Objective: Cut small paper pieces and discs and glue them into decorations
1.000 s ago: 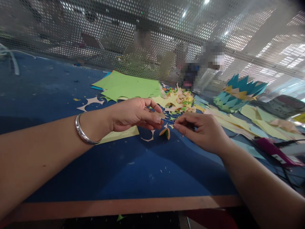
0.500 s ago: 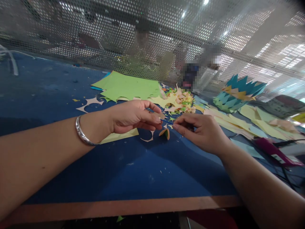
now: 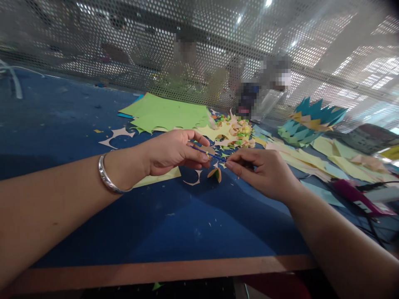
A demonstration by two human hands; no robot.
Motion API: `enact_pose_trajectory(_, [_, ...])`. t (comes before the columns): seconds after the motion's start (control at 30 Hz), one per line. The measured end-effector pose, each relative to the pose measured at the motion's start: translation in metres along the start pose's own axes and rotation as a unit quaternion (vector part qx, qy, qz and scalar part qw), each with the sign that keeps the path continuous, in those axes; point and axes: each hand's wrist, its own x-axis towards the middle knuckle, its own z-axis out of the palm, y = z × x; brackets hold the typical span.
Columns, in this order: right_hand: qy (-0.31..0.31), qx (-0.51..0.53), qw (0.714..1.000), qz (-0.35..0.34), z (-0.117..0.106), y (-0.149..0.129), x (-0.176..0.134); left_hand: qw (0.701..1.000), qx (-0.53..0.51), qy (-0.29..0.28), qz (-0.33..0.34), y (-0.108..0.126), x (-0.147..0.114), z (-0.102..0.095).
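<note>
A thin blue stick (image 3: 218,158) spans the gap between my hands, a little above the blue table. My right hand (image 3: 264,170) pinches its near end between thumb and fingers. The far part runs into my left hand (image 3: 174,151), whose thumb presses it against the fingers, with the index finger arched above. By the left thumb tip a tiny pale yellow bit (image 3: 207,154) sits on the stick; its shape is too small to tell. Below the hands stands a folded paper piece (image 3: 214,175), orange outside and green inside. Beside it lies a curved paper scrap (image 3: 195,182).
Green paper sheets (image 3: 170,111) and a heap of paper cuttings (image 3: 238,128) lie behind my hands. To the right are a spiky paper crown (image 3: 311,122), paper strips (image 3: 296,160) and a purple device (image 3: 358,197) with cables. A perforated metal screen (image 3: 140,54) borders the back.
More of the blue stick shows along my left fingers, and the tiny yellow bit has come into view at the thumb tip. My right hand has hardly moved.
</note>
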Motion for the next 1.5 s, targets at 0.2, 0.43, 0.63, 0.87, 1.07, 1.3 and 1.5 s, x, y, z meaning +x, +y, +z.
enact_pose_trajectory(0.2, [0.008, -0.005, 1.000, -0.003, -0.002, 0.002, -0.001, 1.000, 0.000, 0.018, -0.013, 0.003, 0.002, -0.002])
enact_pose_trajectory(0.43, [0.023, -0.015, 1.000, 0.007, -0.004, 0.000, 0.001, 1.000, -0.023, 0.021, 0.000, 0.001, 0.008, -0.010])
enact_pose_trajectory(0.63, [0.027, -0.009, 0.999, 0.015, -0.005, 0.000, 0.001, 0.999, -0.044, 0.030, 0.005, 0.002, 0.008, -0.010])
enact_pose_trajectory(0.87, [0.017, 0.023, 0.999, 0.033, -0.005, 0.001, 0.000, 0.996, -0.052, 0.064, 0.036, 0.000, 0.011, -0.011])
enact_pose_trajectory(1.07, [0.013, 0.033, 0.998, 0.052, -0.009, 0.003, 0.001, 0.987, -0.047, 0.130, 0.086, 0.000, 0.015, -0.020])
enact_pose_trajectory(1.3, [-0.019, -0.042, 0.996, 0.082, -0.006, 0.015, 0.005, 0.991, -0.028, 0.114, 0.061, 0.003, 0.011, -0.018])
enact_pose_trajectory(1.5, [-0.090, -0.146, 0.981, 0.093, -0.002, 0.017, 0.007, 0.996, -0.020, 0.069, 0.051, 0.003, 0.003, -0.007])
